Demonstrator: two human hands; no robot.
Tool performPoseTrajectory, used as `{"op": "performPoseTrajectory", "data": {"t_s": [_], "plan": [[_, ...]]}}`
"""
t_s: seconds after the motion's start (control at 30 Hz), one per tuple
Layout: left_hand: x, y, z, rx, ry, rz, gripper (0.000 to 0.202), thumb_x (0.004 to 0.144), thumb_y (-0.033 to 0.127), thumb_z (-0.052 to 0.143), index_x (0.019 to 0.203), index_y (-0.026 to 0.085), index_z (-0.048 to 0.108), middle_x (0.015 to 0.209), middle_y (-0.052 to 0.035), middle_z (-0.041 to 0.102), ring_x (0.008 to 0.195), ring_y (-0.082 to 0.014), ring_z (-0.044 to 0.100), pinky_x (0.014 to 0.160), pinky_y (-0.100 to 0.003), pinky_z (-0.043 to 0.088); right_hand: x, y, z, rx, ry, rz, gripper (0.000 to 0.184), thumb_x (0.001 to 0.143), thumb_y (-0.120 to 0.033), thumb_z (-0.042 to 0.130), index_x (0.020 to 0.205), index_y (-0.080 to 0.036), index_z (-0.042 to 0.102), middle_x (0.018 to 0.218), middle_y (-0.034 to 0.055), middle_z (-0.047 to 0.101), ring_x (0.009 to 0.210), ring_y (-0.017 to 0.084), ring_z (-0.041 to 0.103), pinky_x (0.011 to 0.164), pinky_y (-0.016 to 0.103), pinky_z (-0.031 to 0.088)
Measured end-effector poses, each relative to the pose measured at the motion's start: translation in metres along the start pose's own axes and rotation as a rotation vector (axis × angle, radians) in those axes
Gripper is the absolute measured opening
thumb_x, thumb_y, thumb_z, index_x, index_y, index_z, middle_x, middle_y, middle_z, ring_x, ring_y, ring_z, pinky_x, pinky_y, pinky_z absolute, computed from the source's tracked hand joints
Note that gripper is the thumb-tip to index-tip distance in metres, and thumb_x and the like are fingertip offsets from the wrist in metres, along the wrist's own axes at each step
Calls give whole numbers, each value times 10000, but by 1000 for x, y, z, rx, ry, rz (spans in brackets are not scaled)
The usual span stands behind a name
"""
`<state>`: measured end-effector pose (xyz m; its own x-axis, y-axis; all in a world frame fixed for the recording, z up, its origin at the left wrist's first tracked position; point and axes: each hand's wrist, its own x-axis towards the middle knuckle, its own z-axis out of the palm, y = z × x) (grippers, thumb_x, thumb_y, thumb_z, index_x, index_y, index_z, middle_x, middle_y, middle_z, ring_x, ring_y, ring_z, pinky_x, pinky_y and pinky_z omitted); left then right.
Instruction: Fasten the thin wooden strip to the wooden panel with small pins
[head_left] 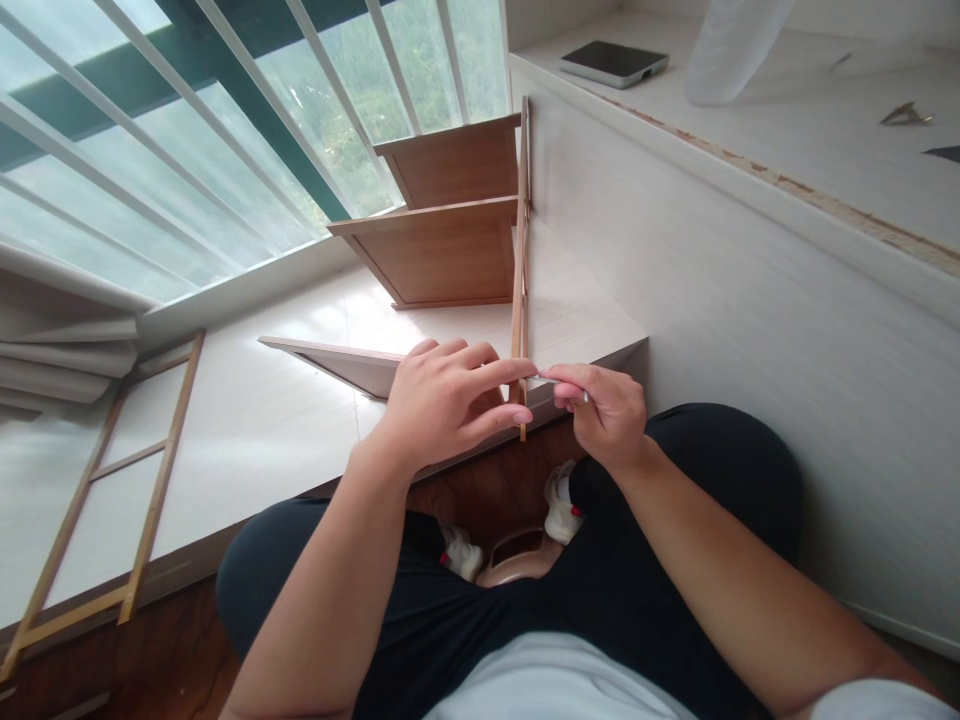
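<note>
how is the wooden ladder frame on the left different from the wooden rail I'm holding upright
The ladder frame lies flat on the white platform, untouched; the upright rail stands on edge, pinched by the left hand and right hand. The frame is open with bare crosspieces; the rail carries brown shelf boards. Both are light wood strips.

A wooden shelf unit point(450, 240) stood on the window ledge point(262, 420), its side panel point(519, 270) running toward the person, with a loose board point(337, 362) lying to its left. A ladder-like frame point(105, 500) lay farther left on the ledge. Both hands, the left hand point(442, 400) and right hand point(604, 410), met at the panel's near end, while a tablet point(613, 62) lay on the counter point(750, 130) to the right.
</note>
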<state>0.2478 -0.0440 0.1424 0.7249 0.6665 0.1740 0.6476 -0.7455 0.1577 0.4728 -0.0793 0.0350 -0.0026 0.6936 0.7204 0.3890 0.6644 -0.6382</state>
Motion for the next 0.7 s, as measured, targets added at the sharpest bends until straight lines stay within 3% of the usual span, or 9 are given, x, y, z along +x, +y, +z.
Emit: {"op": "performPoseTrajectory", "data": {"t_s": [0.2,0.33,0.47,0.7], "plan": [[1,1,0,14,7,-1,599,1014,780,421,1327,371,726,1011,-17,773,838,-204,631,790,-362,348,10,5,-6,97,-80,-32,234,1105,-256,545,1180,-257,766,789,3,757,637,138,684,664,258,534],[1,1,0,23,11,8,553,1021,755,453,1307,369,728,1003,-6,770,837,-201,626,788,-362,342,14,5,-6,93,-102,-24,305,1127,-373,515,942,-217,701,688,-2,654,597,133,601,629,268,465],[1,1,0,18,4,4,537,1018,752,466,1305,379,724,1001,5,767,831,-200,623,792,-369,344,12,5,-4,150,-133,69,435,1140,-441,463,786,-217,580,633,-17,542,560,122,511,593,276,404],[2,1,1,40,0,-6,599,1019,780,410,1302,363,734,1026,-22,780,840,-202,639,788,-372,350,9,-2,5,427,-156,296,604,1141,-507,427,619,-213,499,534,-14,497,486,113,461,518,285,348]]}}
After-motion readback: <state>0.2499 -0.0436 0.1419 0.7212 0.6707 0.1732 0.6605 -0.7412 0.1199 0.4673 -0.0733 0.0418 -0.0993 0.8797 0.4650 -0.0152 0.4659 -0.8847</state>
